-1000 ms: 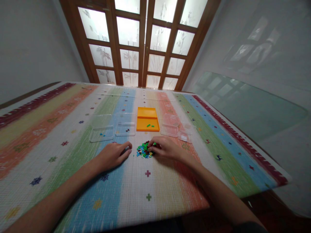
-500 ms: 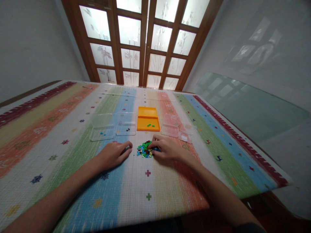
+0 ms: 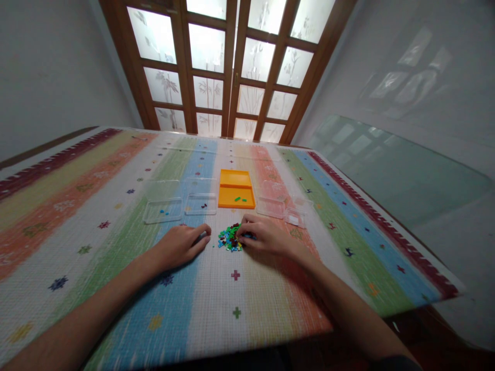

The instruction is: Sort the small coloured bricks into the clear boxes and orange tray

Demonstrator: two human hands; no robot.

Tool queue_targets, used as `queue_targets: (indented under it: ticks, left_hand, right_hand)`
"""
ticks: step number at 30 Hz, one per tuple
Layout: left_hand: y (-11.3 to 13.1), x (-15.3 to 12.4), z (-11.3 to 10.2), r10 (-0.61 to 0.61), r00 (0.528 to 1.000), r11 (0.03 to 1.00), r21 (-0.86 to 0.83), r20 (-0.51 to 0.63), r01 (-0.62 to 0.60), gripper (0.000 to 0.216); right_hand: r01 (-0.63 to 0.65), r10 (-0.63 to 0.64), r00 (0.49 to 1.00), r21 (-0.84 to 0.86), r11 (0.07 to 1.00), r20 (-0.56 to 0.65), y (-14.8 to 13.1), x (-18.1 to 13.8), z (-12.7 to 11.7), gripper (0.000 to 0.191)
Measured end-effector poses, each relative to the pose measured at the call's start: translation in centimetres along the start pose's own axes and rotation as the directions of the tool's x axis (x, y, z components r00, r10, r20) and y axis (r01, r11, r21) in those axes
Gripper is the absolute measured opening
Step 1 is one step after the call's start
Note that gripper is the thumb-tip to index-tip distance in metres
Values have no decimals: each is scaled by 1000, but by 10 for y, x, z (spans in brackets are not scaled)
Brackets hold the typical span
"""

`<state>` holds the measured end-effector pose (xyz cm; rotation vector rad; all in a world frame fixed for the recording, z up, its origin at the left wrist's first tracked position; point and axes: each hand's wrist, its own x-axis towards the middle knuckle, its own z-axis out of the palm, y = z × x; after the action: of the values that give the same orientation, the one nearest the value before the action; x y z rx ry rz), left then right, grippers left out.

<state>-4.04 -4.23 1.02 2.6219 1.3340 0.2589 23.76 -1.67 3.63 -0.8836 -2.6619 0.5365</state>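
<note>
A small heap of tiny plastic bricks (image 3: pixel 229 238), mostly green, blue and dark brown with some yellow, lies on the striped cloth. My right hand (image 3: pixel 263 234) rests against the heap's right side, its fingers bent down into the bricks. What its fingertips hold is hidden. Left of the heap, apart from it, my left hand (image 3: pixel 185 244) lies on the cloth with fingers curled towards the thumb. Whether a piece sits between them is too small to tell. Beyond the heap, an orange case (image 3: pixel 232 205) stands open with a few green bricks inside.
Two clear boxes stand to the left: one box (image 3: pixel 144 215) with blue pieces, another box (image 3: pixel 186 206) with dark brown ones. On the right are a clear box (image 3: pixel 270 215) and a smaller clear box (image 3: pixel 294 219). The patterned tablecloth (image 3: pixel 216 309) covers the table.
The fingers of my right hand have shifted very slightly at the heap. My left hand and the boxes look the same.
</note>
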Motion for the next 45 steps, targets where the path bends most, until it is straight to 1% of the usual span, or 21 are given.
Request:
queue_targets:
  ticks: [3, 6, 9, 12, 14, 18, 24, 28, 30, 32, 35, 37, 39, 41, 45]
  left_hand:
    - [0, 0, -1, 5, 1000, 1000, 14, 4, -5, 37]
    - [0, 0, -1, 9, 1000, 1000, 20, 2, -9, 37]
    - [0, 0, -1, 12, 1000, 1000, 15, -7, -12, 38]
    - [1, -1, -1, 10, 1000, 1000, 15, -10, -10, 38]
    - [1, -1, -1, 7, 1000, 1000, 5, -18, -7, 37]
    - [0, -1, -1, 1, 1000, 1000, -2, -6, -1, 37]
    - [2, -1, -2, -1, 1000, 1000, 6, 4, 1, 37]
    - [2, -1, -2, 0, 1000, 1000, 0, -10, 0, 37]
    - [2, -1, -2, 4, 1000, 1000, 3, -11, -4, 37]
    - [1, 0, -1, 6, 1000, 1000, 0, -13, -6, 37]
    - [1, 0, -2, 4, 1000, 1000, 3, -5, -4, 37]
    - [2, 0, -2, 1, 1000, 1000, 11, 3, -1, 38]
    - [2, 0, -2, -1, 1000, 1000, 13, 3, 0, 37]
    - [2, -1, -2, -2, 1000, 1000, 10, -8, 2, 36]
    - [2, 0, -2, 3, 1000, 1000, 12, -12, -3, 34]
  right_hand:
    - [8, -6, 999, 43, 999, -45, 8, -3, -8, 11]
    - [-37, 44, 989, 49, 998, -142, 22, -8, -20, 12]
    - [-134, 132, 959, 9, 991, -252, 41, -15, -33, 15]
    - [-259, 237, 914, -23, 966, -329, 60, -22, -42, 18]
    - [-313, 280, 897, -43, 949, -343, 71, -26, -44, 19]
    - [-351, 314, 892, -60, 935, -325, 88, -29, -40, 18]
    - [-381, 339, 891, -91, 920, -302, 97, -25, -33, 18]
    - [-374, 316, 884, -116, 920, -345, 87, -24, -38, 18]
    - [-324, 273, 892, -88, 942, -360, 76, -23, -39, 18]
    - [-240, 210, 917, -49, 969, -340, 60, -19, -37, 17]
    - [-119, 116, 965, -2, 993, -235, 33, -12, -26, 12]
    - [-59, 62, 994, 30, 998, -93, 17, -7, -18, 13]
    - [-22, 22, 1000, 32, 999, 8, 6, -4, -10, 14]
    - [-8, 8, 999, 13, 1000, 47, -2, -2, -6, 14]
    - [-33, 34, 998, -9, 999, 60, -8, -1, -3, 17]
